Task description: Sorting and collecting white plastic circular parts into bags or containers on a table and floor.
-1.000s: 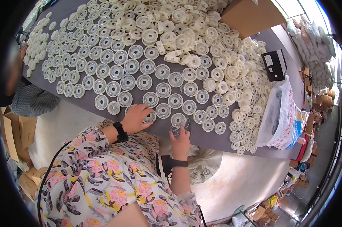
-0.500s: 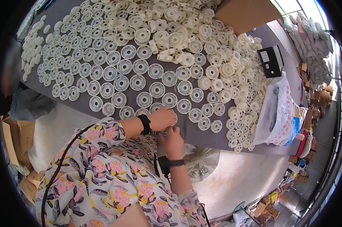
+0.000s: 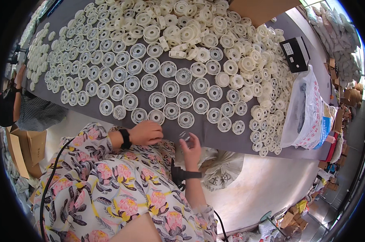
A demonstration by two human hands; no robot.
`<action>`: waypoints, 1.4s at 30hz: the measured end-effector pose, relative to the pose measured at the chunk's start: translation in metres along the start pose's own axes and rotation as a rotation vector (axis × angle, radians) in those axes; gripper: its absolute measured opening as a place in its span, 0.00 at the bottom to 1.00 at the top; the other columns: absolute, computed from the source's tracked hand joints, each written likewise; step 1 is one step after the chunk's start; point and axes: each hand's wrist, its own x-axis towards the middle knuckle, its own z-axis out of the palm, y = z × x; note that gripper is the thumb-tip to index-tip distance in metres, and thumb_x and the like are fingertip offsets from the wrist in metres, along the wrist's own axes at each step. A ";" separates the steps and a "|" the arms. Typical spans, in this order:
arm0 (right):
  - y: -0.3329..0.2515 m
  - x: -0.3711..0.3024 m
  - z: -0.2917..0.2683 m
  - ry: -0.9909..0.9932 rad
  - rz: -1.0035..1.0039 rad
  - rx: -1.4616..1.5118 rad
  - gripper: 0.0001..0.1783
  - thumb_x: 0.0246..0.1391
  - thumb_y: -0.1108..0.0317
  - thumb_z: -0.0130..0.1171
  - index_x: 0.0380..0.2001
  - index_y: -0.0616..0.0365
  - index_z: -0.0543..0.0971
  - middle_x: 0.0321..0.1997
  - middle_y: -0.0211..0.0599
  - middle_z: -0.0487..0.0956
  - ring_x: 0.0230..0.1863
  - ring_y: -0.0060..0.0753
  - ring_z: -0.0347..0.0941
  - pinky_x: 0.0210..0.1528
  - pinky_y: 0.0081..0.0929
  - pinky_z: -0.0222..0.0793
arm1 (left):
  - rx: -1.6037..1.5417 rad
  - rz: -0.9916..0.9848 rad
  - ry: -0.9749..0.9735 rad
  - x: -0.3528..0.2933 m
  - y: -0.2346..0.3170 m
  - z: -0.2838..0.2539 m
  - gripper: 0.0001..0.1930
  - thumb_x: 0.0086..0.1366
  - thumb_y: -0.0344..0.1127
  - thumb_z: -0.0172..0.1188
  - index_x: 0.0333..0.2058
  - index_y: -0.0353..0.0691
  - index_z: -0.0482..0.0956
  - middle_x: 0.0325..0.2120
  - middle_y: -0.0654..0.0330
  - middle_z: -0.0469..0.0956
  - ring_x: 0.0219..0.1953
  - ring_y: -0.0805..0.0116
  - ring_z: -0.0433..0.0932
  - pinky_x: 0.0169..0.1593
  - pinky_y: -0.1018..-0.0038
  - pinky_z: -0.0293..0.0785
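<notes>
My left hand (image 3: 147, 133) rests near the table's front edge, its fingers curled and pressed together. Whatever they may hold is hidden. Just beyond it lies a round white wheel-like plastic part (image 3: 156, 117). My right hand (image 3: 191, 147) pinches a small clear plastic piece (image 3: 184, 136) between thumb and fingers, over the table edge. The two hands are apart. Spread out in front of them are several round parts with clear tops and dark centre holes, among them one part (image 3: 186, 119) close to the right hand.
Cream-coloured parts (image 3: 186, 34) are heaped at the back of the grey table (image 3: 251, 150). A cardboard box (image 3: 259, 11), a black box (image 3: 294, 54) and a plastic bag (image 3: 301, 117) stand to the right. Another person's hand (image 3: 20, 76) is at the far left.
My hands have separated: the left moved left and down, the right slightly right. The clear piece now shows in the right hand. A co-worker's hand has come into view at far left.
</notes>
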 end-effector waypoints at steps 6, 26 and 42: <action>-0.054 0.015 0.065 -0.074 -0.438 -0.467 0.27 0.39 0.57 0.66 0.43 0.53 0.71 0.38 0.37 0.73 0.32 0.38 0.73 0.32 0.32 0.70 | 0.027 -0.165 0.037 -0.034 0.007 -0.006 0.05 0.50 0.34 0.60 0.27 0.44 0.75 0.26 0.63 0.70 0.30 0.63 0.72 0.34 0.68 0.67; -0.001 -0.115 0.191 0.110 0.404 0.946 0.16 0.57 0.58 0.48 0.43 0.56 0.71 0.34 0.30 0.72 0.36 0.23 0.68 0.34 0.23 0.66 | -0.220 -0.079 -0.246 -0.113 0.004 -0.029 0.22 0.50 0.37 0.63 0.44 0.40 0.72 0.38 0.55 0.73 0.40 0.56 0.73 0.43 0.67 0.70; 0.167 -0.209 0.200 0.157 0.595 1.190 0.20 0.56 0.59 0.49 0.48 0.60 0.69 0.46 0.38 0.72 0.47 0.34 0.69 0.37 0.33 0.73 | -0.307 -0.705 -0.510 -0.148 -0.031 0.101 0.21 0.57 0.36 0.60 0.46 0.30 0.70 0.36 0.55 0.72 0.33 0.73 0.74 0.37 0.76 0.71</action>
